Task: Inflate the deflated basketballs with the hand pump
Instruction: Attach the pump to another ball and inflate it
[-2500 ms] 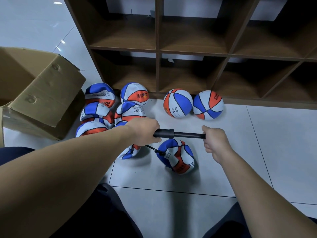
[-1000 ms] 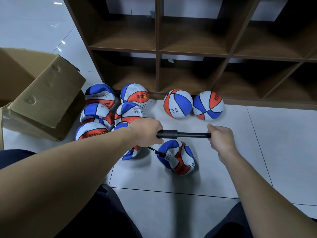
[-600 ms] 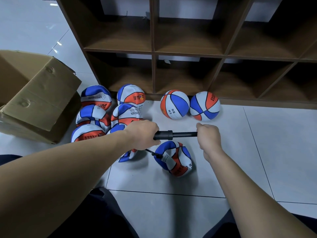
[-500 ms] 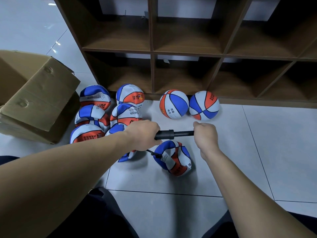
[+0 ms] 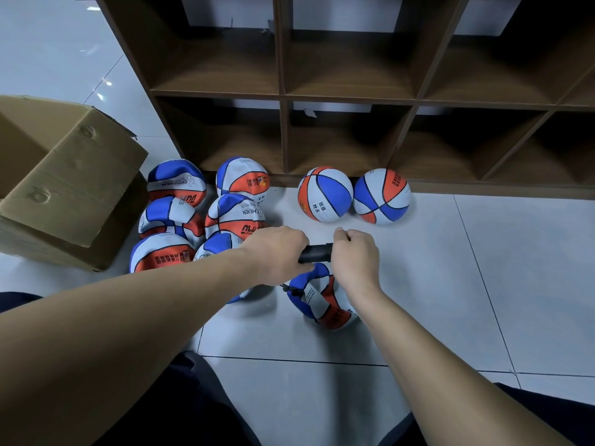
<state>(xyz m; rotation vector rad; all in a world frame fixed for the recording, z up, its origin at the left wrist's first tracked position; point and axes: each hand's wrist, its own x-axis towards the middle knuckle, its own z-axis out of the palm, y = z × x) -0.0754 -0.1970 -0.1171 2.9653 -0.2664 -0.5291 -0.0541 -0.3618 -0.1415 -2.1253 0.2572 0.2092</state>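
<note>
We are gripping the black hand pump [image 5: 315, 253] in both grips: our left hand [image 5: 277, 252] is curling round its barrel, and our right hand [image 5: 355, 256] is closing round the handle end, almost touching the left, so only a short stretch of barrel is showing between them. Just below our grips, the crumpled deflated basketball [image 5: 322, 300] is lying on the tiled floor [image 5: 467, 284], a thin black hose [image 5: 287, 288] reaching it. Left of our left grip, a cluster of flat balls [image 5: 174, 217] is sitting beside a cardboard box [image 5: 67, 185]. Beyond our grips, two round balls [image 5: 325, 194] are resting against the wooden shelf [image 5: 283, 91].
</note>
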